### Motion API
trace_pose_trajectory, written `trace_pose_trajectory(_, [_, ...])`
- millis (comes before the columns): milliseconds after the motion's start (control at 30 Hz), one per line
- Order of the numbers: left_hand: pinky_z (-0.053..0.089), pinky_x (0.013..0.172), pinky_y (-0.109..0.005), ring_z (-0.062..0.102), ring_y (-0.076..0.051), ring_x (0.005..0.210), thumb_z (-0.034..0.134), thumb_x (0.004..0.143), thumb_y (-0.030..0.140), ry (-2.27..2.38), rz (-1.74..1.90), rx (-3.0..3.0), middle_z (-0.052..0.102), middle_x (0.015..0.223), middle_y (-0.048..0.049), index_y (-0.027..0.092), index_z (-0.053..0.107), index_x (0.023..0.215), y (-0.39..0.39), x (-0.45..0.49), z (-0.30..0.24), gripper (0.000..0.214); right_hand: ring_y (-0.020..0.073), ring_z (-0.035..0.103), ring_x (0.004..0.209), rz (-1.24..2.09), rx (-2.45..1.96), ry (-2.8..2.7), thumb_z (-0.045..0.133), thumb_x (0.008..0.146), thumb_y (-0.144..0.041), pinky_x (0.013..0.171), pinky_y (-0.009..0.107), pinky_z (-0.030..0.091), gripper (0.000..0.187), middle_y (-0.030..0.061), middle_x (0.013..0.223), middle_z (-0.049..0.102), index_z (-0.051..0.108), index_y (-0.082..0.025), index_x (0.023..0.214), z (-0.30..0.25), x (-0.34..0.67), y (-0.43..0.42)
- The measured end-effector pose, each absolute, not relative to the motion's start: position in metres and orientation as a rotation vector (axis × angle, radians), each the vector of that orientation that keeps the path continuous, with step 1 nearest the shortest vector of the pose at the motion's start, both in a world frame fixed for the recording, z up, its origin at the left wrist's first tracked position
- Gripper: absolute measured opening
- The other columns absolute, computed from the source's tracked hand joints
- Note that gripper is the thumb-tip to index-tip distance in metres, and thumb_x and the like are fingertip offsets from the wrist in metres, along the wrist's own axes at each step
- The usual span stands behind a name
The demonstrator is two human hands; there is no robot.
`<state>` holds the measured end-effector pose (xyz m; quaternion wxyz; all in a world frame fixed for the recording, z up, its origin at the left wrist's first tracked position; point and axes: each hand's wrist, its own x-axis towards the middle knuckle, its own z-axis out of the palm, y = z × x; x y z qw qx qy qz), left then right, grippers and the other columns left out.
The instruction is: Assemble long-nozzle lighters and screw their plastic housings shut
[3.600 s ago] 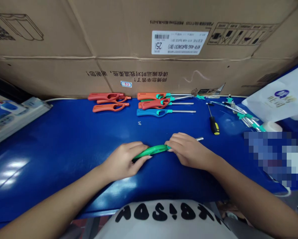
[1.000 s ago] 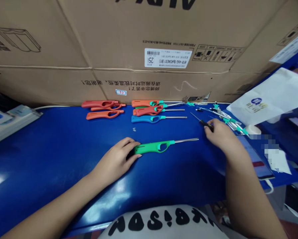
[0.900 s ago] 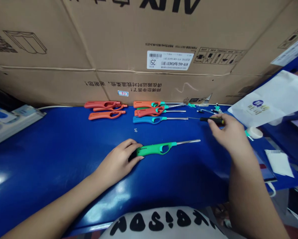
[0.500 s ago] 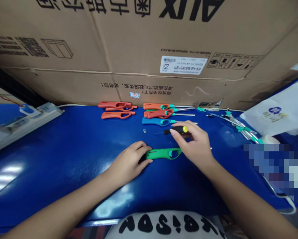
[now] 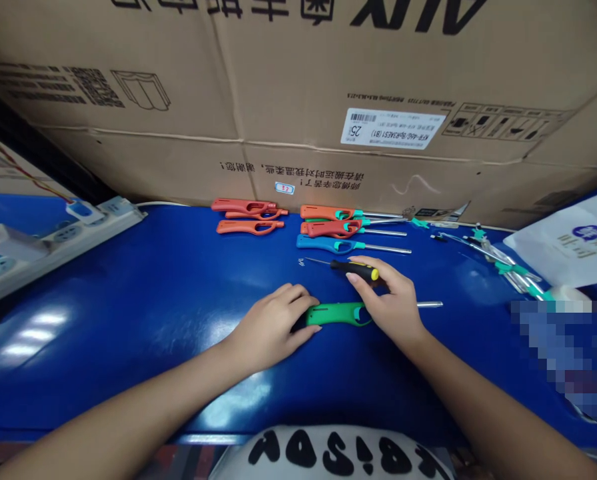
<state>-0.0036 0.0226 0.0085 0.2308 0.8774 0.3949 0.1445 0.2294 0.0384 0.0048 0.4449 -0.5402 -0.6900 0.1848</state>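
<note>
My left hand point(image 5: 276, 327) holds the butt end of a green gas lighter point(image 5: 336, 314) between thumb and fingers, with the lighter lying level on the blue table. Its metal tube points right, partly hidden under my right hand point(image 5: 391, 300). That hand pinches the black and yellow handle of a small screwdriver point(image 5: 357, 269) between thumb and fingers. The thin shaft points left, its tip close to a few tiny screws point(image 5: 301, 262) on the table. Just beyond lies a blue gas lighter point(image 5: 331, 245).
Orange and red lighters point(image 5: 331, 229) lie behind the blue one. To their left are several orange-red handle shells point(image 5: 250, 227). Metal tubes with green parts point(image 5: 513, 267) lie at right beside a white bag point(image 5: 573, 233). A power strip point(image 5: 63, 233) is at left, a large carton point(image 5: 288, 100) behind.
The screwdriver and my right hand have shifted slightly left relative to the table, bringing the tip nearer the tiny screws. More of the green lighter's tube shows. The camera view has shifted.
</note>
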Motion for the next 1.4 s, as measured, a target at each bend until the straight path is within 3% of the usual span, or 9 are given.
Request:
trace_pose_trajectory(300, [0.054,0.092,-0.042,0.060,-0.026,0.105,0.063,0.096,0.034,1.087,0.392,2.417,0.063,0.113,-0.0083,0.018,0.062,0.121,0.022,-0.004,0.009,0.030,0.0231,0.072,0.095,0.446,-1.307,-1.739,0.067,0.091,-0.037,0.072,0.033,0.060,0.024,0.0069,0.110,0.076,0.072,-0.023,0.110,0.004,0.229,0.037])
trace_pose_trajectory(633, [0.053,0.092,-0.041,0.060,-0.026,0.105,0.066,0.094,0.035,1.095,0.420,2.378,0.064,0.115,-0.0082,0.020,0.064,0.121,0.023,-0.003,0.008,0.032,0.0243,0.071,0.103,0.369,-1.252,-1.687,0.070,0.090,-0.031,0.090,0.037,0.057,0.022,0.0055,0.110,0.076,0.073,-0.025,0.110,0.006,0.233,0.037])
trace_pose_trajectory(767, [0.054,0.083,-0.033,0.063,-0.020,0.092,0.076,0.085,0.044,1.109,0.644,2.202,0.065,0.110,-0.0058,0.021,0.067,0.119,0.032,-0.006,0.004,0.042,0.0239,0.071,0.104,0.387,-1.247,-1.667,0.070,0.090,-0.031,0.090,0.037,0.057,0.022,0.0054,0.110,0.076,0.072,-0.025,0.111,0.006,0.233,0.036])
trace_pose_trajectory(967, [0.047,0.062,-0.024,0.056,-0.012,0.069,0.075,0.085,0.035,1.402,1.069,1.923,0.069,0.101,-0.0025,0.020,0.071,0.111,0.061,-0.015,-0.007,0.030,0.0207,0.071,0.103,0.407,-1.191,-1.633,0.071,0.089,-0.029,0.091,0.034,0.056,0.024,0.0037,0.111,0.076,0.071,-0.025,0.112,0.004,0.235,0.034])
trace_pose_trajectory(1400, [0.046,0.064,-0.026,0.057,-0.013,0.071,0.072,0.085,0.030,1.401,1.091,1.884,0.071,0.096,-0.0037,0.020,0.078,0.094,0.082,-0.006,-0.018,0.015,0.0198,0.073,0.099,0.404,-1.155,-1.671,0.071,0.089,-0.027,0.088,0.032,0.058,0.021,0.0020,0.107,0.077,0.071,-0.026,0.110,0.009,0.231,0.031])
